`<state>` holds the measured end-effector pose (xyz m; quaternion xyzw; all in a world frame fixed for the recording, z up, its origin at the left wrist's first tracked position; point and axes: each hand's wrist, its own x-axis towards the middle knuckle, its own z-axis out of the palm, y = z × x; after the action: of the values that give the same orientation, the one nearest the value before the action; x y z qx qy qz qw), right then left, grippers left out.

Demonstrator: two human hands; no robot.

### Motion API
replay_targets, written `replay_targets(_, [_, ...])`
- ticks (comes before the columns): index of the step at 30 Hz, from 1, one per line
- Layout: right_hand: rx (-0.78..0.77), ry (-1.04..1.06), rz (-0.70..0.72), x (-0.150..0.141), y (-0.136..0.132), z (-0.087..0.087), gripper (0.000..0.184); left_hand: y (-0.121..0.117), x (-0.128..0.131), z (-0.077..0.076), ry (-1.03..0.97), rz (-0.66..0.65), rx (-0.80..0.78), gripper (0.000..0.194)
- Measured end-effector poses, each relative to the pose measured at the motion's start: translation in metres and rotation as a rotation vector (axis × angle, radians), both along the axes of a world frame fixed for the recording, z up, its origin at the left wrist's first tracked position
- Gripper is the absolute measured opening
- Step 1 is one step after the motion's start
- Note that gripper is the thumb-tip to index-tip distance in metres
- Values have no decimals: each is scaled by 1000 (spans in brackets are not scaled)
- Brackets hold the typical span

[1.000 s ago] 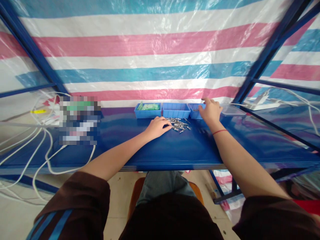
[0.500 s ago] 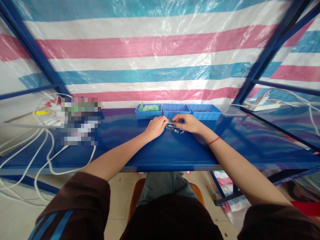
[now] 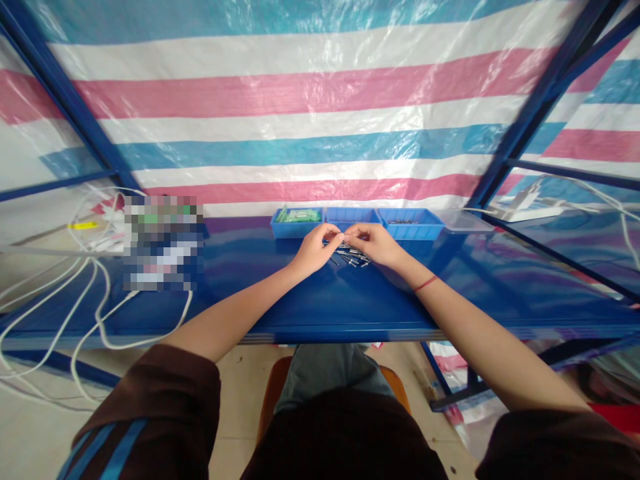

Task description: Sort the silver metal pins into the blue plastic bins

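My left hand (image 3: pixel 319 249) and my right hand (image 3: pixel 373 245) meet fingertip to fingertip over the shelf, both with thumb and fingers pinched. Whatever sits between the fingertips is too small to make out. Just beneath them lies a loose pile of silver metal pins (image 3: pixel 354 258) that look like blind rivets, partly covered by the hands. Behind stand three blue bins in a row. Green packets (image 3: pixel 299 215) fill the left bin (image 3: pixel 298 231). The middle bin (image 3: pixel 353 209) is partly hidden by my hands. In the right bin (image 3: pixel 413 233) lie small dark metal pieces (image 3: pixel 403 221).
A clear plastic lid or tray (image 3: pixel 467 222) lies right of the bins. White cables (image 3: pixel 100 293) loop over the shelf's left side beside a blurred-out object (image 3: pixel 163 247). A white power strip (image 3: pixel 530 208) is at the right. Blue posts (image 3: pixel 530 100) and a striped sheet (image 3: pixel 300 93) enclose the blue shelf (image 3: pixel 320 307).
My right hand has come from over the right bin, leftward to the pile, and then up to my left fingertips. My left hand has risen slightly off the pile and turned toward the right hand.
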<state>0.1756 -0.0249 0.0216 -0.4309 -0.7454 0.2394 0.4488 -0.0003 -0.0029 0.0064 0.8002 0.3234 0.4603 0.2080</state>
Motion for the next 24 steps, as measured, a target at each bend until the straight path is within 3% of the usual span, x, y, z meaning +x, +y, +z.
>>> replay_targets(8, [-140, 203, -11, -4, -3, 2, 33, 3, -1, 0, -130, 15, -23, 11])
replay_targets(14, [-135, 336, -49, -5, -4, 5, 32, 2, 1, -2, -47, -63, -116, 15])
replay_targets(18, [-41, 268, -83, -7, -5, 6, 28, 0, 2, -5, -15, -162, -184, 20])
replay_targets(24, [191, 41, -87, -11, -14, 9, 16, 1, 2, -5, 20, -142, -125, 20])
